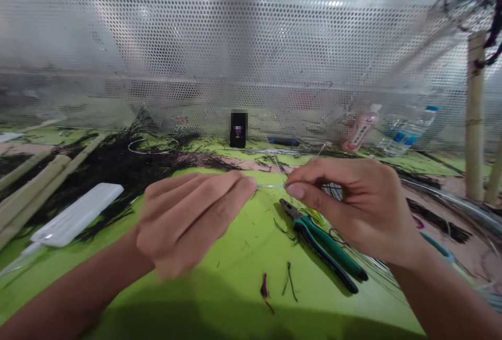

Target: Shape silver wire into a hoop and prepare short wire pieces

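Note:
Both my hands hover over a green table cover (243, 246) and pinch the two ends of a short stretch of thin clear wire (270, 186). My left hand (188, 214) has its fingers pressed together on the wire's left end. My right hand (353, 201) pinches the right end between thumb and forefinger, with more thin wire strands trailing under it. Green-handled pliers (323, 246) lie on the cover just below my right hand, jaws pointing up-left.
A perforated metal screen (251, 57) closes off the back. A heap of black fibres (117, 167), bamboo sticks (27, 188) and a white phone (78, 213) lie left. A small black device (238, 128), plastic bottles (403, 131) and a wooden post (475, 115) stand behind.

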A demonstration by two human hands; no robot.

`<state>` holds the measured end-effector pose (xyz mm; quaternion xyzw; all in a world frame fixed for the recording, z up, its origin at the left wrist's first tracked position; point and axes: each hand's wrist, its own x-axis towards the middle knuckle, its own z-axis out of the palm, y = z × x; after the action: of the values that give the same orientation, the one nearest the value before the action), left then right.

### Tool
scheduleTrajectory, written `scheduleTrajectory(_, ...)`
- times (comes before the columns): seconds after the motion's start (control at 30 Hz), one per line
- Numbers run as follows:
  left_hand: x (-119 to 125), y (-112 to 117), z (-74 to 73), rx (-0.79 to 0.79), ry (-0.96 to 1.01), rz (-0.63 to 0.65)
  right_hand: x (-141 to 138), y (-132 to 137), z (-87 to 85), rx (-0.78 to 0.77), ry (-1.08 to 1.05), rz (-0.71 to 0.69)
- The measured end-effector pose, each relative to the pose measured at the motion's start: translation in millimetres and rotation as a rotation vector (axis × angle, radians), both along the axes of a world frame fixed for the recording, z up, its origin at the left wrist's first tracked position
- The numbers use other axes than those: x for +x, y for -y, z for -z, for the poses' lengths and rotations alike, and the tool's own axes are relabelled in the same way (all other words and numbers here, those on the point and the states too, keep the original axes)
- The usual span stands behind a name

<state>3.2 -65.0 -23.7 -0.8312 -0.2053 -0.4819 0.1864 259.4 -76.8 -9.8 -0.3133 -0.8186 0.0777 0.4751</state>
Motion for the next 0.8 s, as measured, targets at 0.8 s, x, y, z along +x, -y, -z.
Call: scheduleTrajectory(0.8, 20.9, 10.2, -13.5, -0.200, -0.102, -0.044, -9.9, -17.3, 18.1, 0.864, 0.217, 0.153)
